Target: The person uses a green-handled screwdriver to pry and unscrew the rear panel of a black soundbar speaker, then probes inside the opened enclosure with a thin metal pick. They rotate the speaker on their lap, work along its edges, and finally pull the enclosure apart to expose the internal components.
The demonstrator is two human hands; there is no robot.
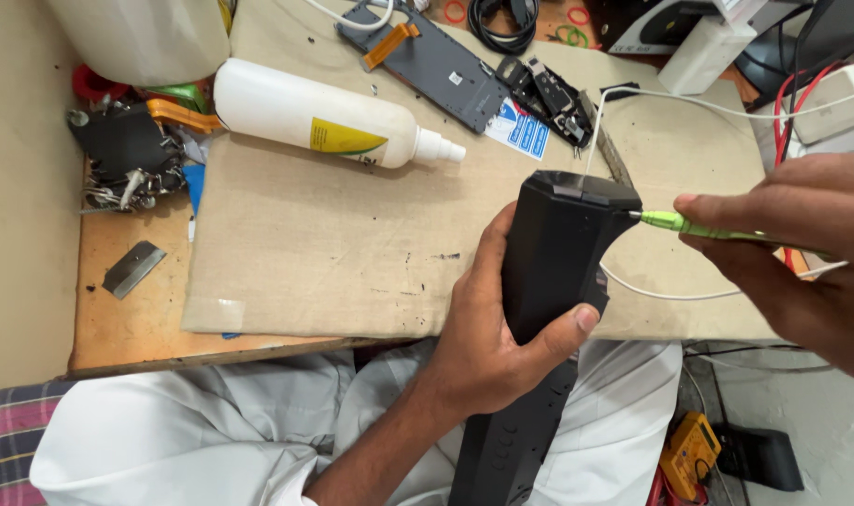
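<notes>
Workbench, wooden top with a tan cardboard sheet laid over it; clutter pushed to the edges.

Person seated, white clothing. Left hand wrapped around a long black device, thumb across its front, fingers behind; the piece stands upright off the lap, its top end level with the bench edge. Right hand pinches a green screwdriver, tip touching the upper right corner of the black casing.

Progress, as I read it: the casing looks closed and whole. No loose screws visible beside it, so opening work seems at or near its start. Cannot tell whether a screw sits under the tip.

Count: one white squeeze bottle lying on its side; one razor blade on the bare wood; one grey phone back panel with an orange flex strip; one small black circuit part; one yellow multimeter down by the floor; one white cable looping across the cardboard.
</notes>
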